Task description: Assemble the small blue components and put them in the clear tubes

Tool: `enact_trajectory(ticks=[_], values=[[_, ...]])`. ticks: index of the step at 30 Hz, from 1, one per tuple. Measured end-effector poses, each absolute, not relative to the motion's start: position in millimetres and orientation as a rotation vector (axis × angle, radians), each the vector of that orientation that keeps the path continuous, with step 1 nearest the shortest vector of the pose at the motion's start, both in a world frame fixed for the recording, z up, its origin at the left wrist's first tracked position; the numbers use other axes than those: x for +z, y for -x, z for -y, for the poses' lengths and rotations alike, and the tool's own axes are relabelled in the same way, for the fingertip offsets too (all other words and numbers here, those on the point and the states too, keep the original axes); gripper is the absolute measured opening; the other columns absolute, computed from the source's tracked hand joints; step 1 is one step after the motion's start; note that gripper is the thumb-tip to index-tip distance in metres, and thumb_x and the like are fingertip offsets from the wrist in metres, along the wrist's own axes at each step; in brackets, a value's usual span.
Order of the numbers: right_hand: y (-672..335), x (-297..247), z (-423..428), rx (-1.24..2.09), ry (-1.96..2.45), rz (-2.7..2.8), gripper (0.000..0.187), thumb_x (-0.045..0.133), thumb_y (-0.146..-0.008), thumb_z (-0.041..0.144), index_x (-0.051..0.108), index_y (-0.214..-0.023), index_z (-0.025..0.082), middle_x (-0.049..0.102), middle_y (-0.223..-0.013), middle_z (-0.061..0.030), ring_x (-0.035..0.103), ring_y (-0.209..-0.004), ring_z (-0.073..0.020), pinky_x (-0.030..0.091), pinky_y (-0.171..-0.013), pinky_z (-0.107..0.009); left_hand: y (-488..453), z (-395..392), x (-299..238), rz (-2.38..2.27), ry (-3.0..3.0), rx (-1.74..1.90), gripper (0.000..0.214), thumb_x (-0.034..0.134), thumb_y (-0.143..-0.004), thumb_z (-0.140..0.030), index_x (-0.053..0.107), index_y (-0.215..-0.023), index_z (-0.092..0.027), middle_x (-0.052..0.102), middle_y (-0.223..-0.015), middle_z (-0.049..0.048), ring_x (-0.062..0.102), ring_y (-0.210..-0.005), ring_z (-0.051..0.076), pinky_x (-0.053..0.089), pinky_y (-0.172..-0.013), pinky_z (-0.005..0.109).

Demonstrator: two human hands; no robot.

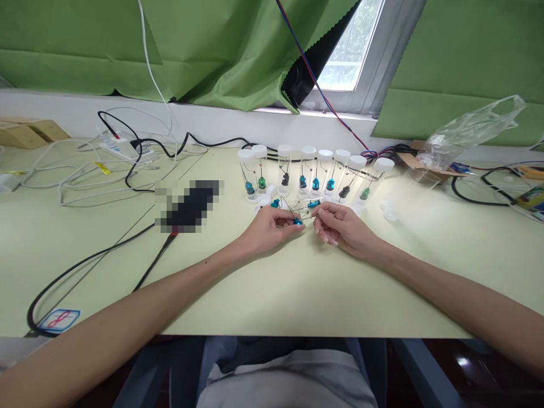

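My left hand [272, 228] rests on the pale green table [276, 283] with its fingers pinched on a small blue bead-like component [298, 221] that has thin wire legs. My right hand [340, 226] lies close beside it, its fingers curled and pinching the thin wire end of the same part. Just behind both hands stands a row of several clear capped tubes [312, 170], each holding a small blue, green or black component on wires. Two tubes lie flat by the fingers, one holding a blue component [314, 204].
White and black cables [127, 153] and a power strip [117, 146] spread over the table's left. A pixelated dark object [191, 205] lies left of my hands. At the right are a clear plastic bag [471, 133], a cardboard box, a loose white cap [390, 215] and more cables.
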State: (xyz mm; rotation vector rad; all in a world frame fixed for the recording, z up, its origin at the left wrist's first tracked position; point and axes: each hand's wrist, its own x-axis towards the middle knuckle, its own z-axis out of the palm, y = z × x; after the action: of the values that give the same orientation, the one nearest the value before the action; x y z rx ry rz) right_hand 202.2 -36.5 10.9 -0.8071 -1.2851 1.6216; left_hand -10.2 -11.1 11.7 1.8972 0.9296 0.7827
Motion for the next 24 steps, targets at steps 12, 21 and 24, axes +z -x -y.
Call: enact_trajectory(ticks=[12, 21, 24], values=[[-204.1, 8.4, 35.8, 1.592, 0.765, 1.328, 0.027, 0.077, -0.082, 0.039, 0.064, -0.092, 0.018, 0.069, -0.073, -0.0006, 0.060, -0.054, -0.0099, 0.048, -0.050, -0.023, 10.3, 12.8, 14.2, -0.921, -1.845, 0.746, 0.030, 0.067, -0.082, -0.043, 0.070, -0.078, -0.013, 0.044, -0.056, -0.0029, 0.035, -0.051, 0.008, 0.026, -0.047, 0.025], [-206.1, 7.7, 36.7, 1.452, 0.834, 1.445, 0.025, 0.069, -0.089, 0.040, 0.065, -0.084, 0.016, 0.060, -0.059, 0.0030, 0.053, -0.046, -0.0078, 0.041, -0.048, -0.022, 9.4, 11.4, 9.3, -0.923, -1.936, 0.757, 0.026, 0.068, -0.082, -0.039, 0.073, -0.080, -0.014, 0.047, -0.058, -0.0026, 0.037, -0.057, 0.009, 0.028, -0.051, 0.024], [-206.0, 7.6, 36.6, 1.460, 0.857, 1.450, 0.030, 0.065, -0.091, 0.044, 0.065, -0.081, 0.016, 0.060, -0.057, 0.0026, 0.052, -0.043, -0.0080, 0.039, -0.044, -0.022, 9.6, 11.8, 7.1, -0.936, -1.953, 0.765, 0.026, 0.067, -0.082, -0.039, 0.075, -0.088, -0.014, 0.051, -0.061, -0.0017, 0.040, -0.058, 0.010, 0.031, -0.052, 0.024]])
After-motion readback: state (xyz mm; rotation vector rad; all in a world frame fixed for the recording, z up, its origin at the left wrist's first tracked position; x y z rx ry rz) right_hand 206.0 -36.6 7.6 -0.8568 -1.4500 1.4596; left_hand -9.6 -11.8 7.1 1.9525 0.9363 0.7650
